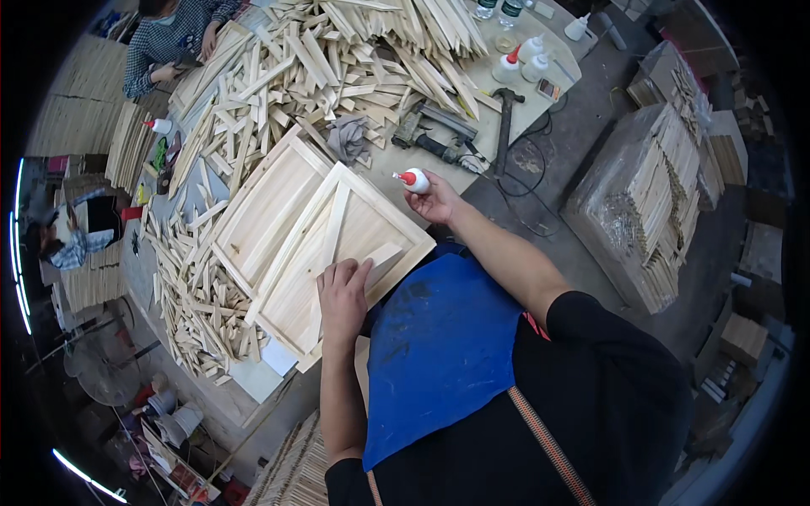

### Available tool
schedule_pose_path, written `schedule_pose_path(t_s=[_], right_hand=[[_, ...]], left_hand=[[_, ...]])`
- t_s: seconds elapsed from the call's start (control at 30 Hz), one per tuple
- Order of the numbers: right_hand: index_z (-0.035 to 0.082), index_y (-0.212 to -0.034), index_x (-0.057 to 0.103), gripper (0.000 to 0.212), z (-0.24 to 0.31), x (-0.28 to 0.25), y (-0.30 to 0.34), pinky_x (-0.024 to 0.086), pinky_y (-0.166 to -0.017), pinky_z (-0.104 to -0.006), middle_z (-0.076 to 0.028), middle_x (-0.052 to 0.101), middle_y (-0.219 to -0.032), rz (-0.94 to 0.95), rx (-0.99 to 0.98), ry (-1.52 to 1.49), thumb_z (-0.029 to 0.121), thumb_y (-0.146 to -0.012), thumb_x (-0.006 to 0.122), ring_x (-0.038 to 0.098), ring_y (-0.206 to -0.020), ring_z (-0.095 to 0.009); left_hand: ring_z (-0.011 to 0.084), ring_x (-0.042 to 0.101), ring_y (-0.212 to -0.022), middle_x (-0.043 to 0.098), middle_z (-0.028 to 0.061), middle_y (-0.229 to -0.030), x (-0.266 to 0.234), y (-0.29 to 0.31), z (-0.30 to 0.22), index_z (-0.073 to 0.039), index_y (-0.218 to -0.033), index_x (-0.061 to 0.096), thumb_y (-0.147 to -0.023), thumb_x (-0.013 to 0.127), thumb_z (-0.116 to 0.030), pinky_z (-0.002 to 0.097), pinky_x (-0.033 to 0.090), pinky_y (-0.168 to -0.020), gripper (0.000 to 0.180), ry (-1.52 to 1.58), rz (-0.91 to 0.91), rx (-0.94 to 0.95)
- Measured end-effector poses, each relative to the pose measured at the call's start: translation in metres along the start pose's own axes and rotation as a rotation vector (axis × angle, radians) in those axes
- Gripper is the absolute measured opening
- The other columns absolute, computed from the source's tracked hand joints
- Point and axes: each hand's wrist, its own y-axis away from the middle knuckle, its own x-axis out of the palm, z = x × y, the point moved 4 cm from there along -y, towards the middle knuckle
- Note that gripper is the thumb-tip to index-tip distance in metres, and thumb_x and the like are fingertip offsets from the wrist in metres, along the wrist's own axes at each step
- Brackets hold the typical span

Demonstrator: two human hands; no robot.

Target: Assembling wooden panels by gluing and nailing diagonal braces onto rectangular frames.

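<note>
My right hand [436,201] is wrapped round a small white squeeze bottle [420,182] with a red cap, its nozzle pointing left over the corner of a wooden frame panel. The panel [380,211], pale wood with a raised border and a slanting strip [336,223] across it, lies at the table edge in front of me. My left hand [343,291] rests on the panel, fingers closed on a short wooden strip [381,262]; its fingertips are partly hidden. Beneath and beyond lies a second similar panel [274,185].
Loose wood strips [329,59] heap across the table, with more strips [198,312] at left. Beyond my right hand lie a grey rag [347,137], a nail gun [430,143], a hammer [506,122] and white bottles [533,59]. A co-worker [173,51] works at far left. Wrapped wood stacks [633,202] stand right.
</note>
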Motion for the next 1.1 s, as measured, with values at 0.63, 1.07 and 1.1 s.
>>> schedule_pose_path(t_s=[0.63, 1.07, 1.1], right_hand=[[0.001, -0.117, 0.064, 0.041, -0.062, 0.028, 0.089, 0.049, -0.096, -0.0338, -0.013, 0.069, -0.111, -0.219, -0.736, 1.332, 0.036, -0.109, 0.046, 0.064, -0.108, -0.024], [0.0, -0.117, 0.062, 0.039, -0.052, 0.019, 0.088, 0.05, -0.09, -0.0355, -0.013, 0.068, -0.105, -0.184, -0.817, 1.383, 0.035, -0.108, 0.047, 0.065, -0.097, -0.023], [0.001, -0.116, 0.062, 0.038, -0.048, 0.011, 0.083, 0.051, -0.089, -0.0349, -0.012, 0.068, -0.104, -0.159, -0.684, 1.2, 0.034, -0.108, 0.046, 0.064, -0.095, -0.022]], left_hand=[[0.0278, 0.062, -0.102, 0.069, 0.0058, -0.11, 0.047, -0.008, 0.001, -0.018, -0.113, 0.077, -0.08, 0.066, 0.001, 0.0413, 0.048, -0.091, 0.039, 0.066, -0.194, 0.058], [0.0309, 0.062, -0.116, 0.068, 0.0073, -0.123, 0.059, 0.0, 0.014, -0.01, -0.118, 0.073, -0.082, 0.069, -0.002, 0.0461, 0.048, -0.102, 0.037, 0.262, -0.286, -0.008], [0.0321, 0.06, -0.119, 0.066, 0.0092, -0.126, 0.054, 0.0, 0.012, -0.011, -0.123, 0.071, -0.082, 0.071, -0.004, 0.0465, 0.047, -0.103, 0.041, 0.198, -0.313, -0.037]])
